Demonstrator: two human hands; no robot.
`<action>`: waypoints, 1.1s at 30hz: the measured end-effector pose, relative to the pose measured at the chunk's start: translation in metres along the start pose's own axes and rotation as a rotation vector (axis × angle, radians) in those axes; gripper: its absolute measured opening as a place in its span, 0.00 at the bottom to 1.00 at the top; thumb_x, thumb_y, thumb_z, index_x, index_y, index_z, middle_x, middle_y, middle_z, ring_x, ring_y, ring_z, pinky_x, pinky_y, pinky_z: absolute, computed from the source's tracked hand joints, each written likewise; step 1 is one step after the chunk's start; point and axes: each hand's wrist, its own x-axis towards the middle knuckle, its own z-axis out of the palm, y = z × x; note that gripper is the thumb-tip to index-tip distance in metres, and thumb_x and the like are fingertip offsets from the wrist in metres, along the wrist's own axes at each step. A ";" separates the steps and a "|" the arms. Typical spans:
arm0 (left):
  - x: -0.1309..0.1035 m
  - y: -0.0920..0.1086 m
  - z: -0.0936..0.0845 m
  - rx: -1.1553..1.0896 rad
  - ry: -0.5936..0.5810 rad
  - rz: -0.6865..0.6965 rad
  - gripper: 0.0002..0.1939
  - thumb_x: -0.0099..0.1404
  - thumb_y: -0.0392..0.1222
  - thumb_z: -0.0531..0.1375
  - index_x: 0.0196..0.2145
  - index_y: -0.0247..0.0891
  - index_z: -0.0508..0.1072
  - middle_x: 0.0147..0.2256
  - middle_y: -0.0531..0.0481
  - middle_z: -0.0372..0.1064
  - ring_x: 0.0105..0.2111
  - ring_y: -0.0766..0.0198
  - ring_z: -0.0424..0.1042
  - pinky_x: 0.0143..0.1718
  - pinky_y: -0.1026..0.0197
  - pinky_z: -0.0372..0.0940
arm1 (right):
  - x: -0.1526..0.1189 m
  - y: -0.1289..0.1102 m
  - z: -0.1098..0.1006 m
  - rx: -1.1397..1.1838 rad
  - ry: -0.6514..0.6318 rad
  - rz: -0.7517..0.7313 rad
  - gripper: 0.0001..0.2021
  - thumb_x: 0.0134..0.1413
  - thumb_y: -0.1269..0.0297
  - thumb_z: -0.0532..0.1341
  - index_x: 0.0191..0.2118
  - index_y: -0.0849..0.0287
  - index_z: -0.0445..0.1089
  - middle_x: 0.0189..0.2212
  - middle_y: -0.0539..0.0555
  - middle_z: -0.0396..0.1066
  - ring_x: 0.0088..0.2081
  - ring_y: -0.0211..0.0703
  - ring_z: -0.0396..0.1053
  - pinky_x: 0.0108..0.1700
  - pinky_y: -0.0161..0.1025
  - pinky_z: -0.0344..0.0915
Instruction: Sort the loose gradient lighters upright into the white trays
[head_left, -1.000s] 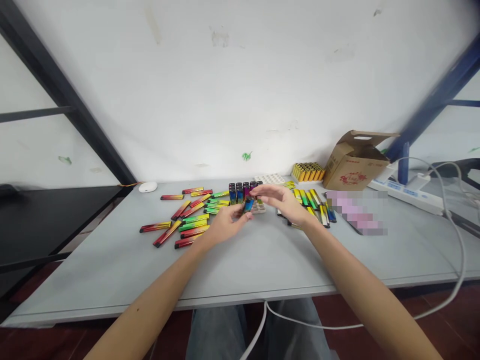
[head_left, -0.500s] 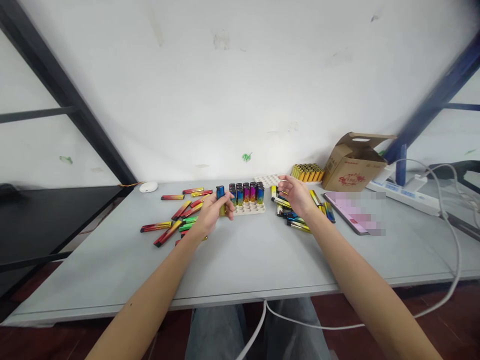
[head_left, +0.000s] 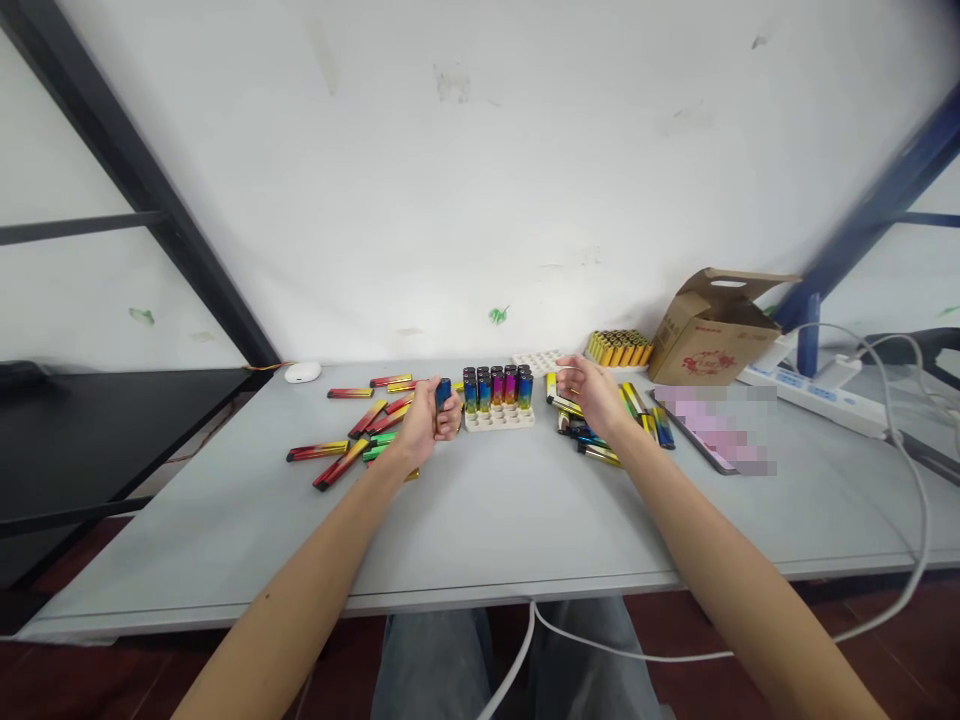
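Note:
My left hand (head_left: 424, 425) is closed around an upright lighter (head_left: 443, 392), whose dark blue end sticks out above the fingers. Just right of it stands a white holed tray (head_left: 500, 422); several blue, purple and yellow lighters (head_left: 511, 386) stand in its back rows, while the front holes are bare. My right hand (head_left: 592, 395) hovers by a loose pile of yellow and blue lighters (head_left: 600, 453), fingers bent but apart, with nothing visible in them. Loose red and yellow lighters (head_left: 341, 465) and green ones (head_left: 381, 439) lie to the left, partly behind my left arm.
Against the wall are a second white holed tray (head_left: 534, 360) and a packed block of yellow lighters (head_left: 619, 349). An open cardboard box (head_left: 705, 345), a pink flat device (head_left: 694, 425) and a power strip (head_left: 825, 402) are on the right. A white case (head_left: 302, 373) sits back left.
My left hand has closed more fully around the lighter and moved slightly left, away from the tray. My right hand stays nearly where it was. The view has shifted slightly.

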 end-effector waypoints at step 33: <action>-0.006 -0.007 0.013 -0.039 -0.127 -0.006 0.14 0.65 0.46 0.44 0.25 0.39 0.56 0.22 0.56 0.46 0.19 0.68 0.50 0.20 0.66 0.52 | 0.002 0.004 -0.001 -0.057 -0.048 0.006 0.19 0.50 0.44 0.60 0.32 0.56 0.73 0.23 0.49 0.71 0.24 0.36 0.67 0.28 0.35 0.62</action>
